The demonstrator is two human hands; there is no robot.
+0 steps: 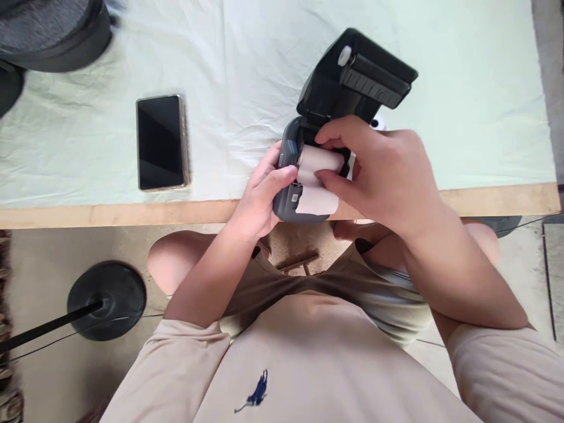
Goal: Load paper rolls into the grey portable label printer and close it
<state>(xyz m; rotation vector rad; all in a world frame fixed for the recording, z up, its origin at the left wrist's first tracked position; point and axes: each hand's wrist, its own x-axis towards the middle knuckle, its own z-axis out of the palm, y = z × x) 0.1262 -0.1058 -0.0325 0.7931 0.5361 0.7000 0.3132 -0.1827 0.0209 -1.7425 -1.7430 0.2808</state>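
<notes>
A dark portable receipt printer (287, 202) is held at the table's front edge, its black lid (326, 88) swung up and away. In its bay lies a white paper roll (315, 163), with a loose end of paper hanging toward me. My left hand (258, 200) grips the printer's left side, thumb resting near the roll. Thumb and fingers of my right hand (388, 170) are curled over the roll and pinch it from above. That hand hides the right side of the bay. Behind it, part of another small white roll (379, 122) shows.
A smartphone (161, 143) with a dark screen lies left on the pale-cloth table (229, 76). A round black object (53, 35) occupies the far left corner. Below the wooden edge (132, 214) are my legs and a black round stand base (108, 301) with a pole and cable.
</notes>
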